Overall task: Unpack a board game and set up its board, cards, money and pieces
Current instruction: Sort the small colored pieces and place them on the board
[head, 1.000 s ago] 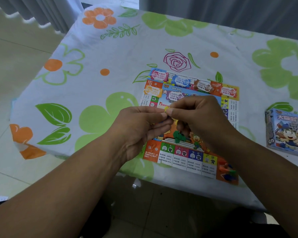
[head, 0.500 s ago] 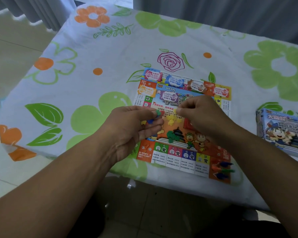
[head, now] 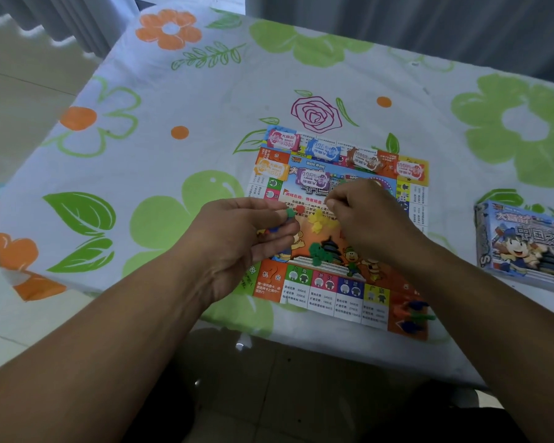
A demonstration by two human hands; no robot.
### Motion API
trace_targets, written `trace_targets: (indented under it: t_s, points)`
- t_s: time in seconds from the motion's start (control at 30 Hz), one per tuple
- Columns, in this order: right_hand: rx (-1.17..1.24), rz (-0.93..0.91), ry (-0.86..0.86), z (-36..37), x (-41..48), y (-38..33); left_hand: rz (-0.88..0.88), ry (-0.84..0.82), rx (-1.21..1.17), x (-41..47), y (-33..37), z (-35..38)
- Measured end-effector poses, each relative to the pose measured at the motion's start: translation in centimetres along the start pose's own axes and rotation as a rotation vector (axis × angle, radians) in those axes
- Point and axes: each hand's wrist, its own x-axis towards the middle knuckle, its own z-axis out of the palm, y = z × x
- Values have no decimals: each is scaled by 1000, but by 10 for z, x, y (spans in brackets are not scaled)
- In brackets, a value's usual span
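Note:
The colourful game board (head: 320, 295) lies flat near the table's front edge. Several small stacks of paper money (head: 283, 140) sit along its far side. My left hand (head: 243, 235) hovers over the board's left part and holds small plastic pieces, green, blue and red, in curled fingers. My right hand (head: 365, 215) is over the board's middle with its fingertips pinched together just above a little heap of yellow pieces (head: 320, 220). Green pieces (head: 317, 252) lie on the board below them. Blue, green and orange pawns (head: 413, 316) rest on the near right corner.
The blue game box (head: 525, 247) lies at the right edge of the flowered tablecloth (head: 173, 100). The table's front edge runs just below the board. Grey curtains hang behind the table, with tiled floor at the left.
My hands, which were joined over the board, have separated. The right hand has moved right above the yellow pieces; the left still holds coloured pieces.

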Motion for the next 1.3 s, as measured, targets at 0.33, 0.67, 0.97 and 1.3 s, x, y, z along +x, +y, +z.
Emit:
trace_targets:
  t_s: [0.33, 0.67, 0.97, 1.3]
  points:
    - [552, -37, -193, -15, -20, -29, 4, -10, 61, 3, -3, 2]
    - [317, -1, -203, -8, -21, -8, -9, 24, 28, 3, -3, 3]
    - [182, -90, -131, -3, -19, -8, -64, 9, -1, 3, -2, 3]
    - [361, -241, -58, 4, -19, -25, -75, -47, -11, 0, 0, -2]
